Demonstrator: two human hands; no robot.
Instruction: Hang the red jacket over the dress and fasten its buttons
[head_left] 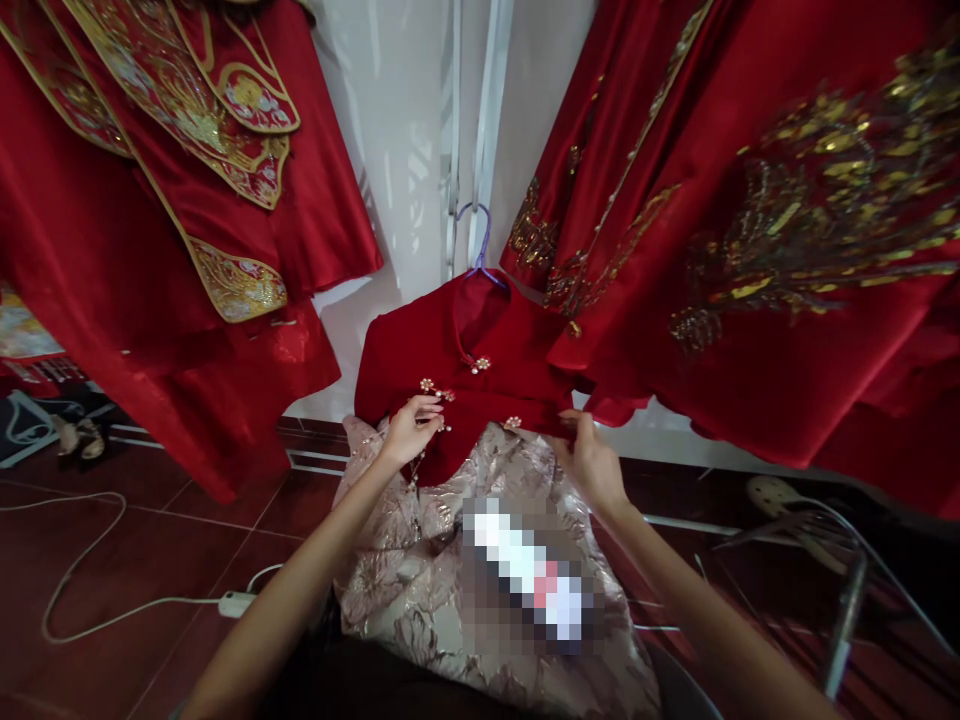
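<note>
A short red jacket (465,370) with pearl flower buttons hangs on a purple hanger (480,245) over a pale floral brocade skirt (420,570). My left hand (411,428) pinches the jacket's front edge beside a pearl button, fingers closed on the cloth. Further right, my right hand (589,460) grips the jacket's lower hem near another button, fingers curled around the fabric. A blurred patch covers part of the skirt below my hands.
Red gowns with gold embroidery hang at left (172,200) and right (765,230). A white cable with a switch (236,603) lies on the dark red tiled floor. Shoes (79,437) sit at far left, and a metal stand (840,600) rises at lower right.
</note>
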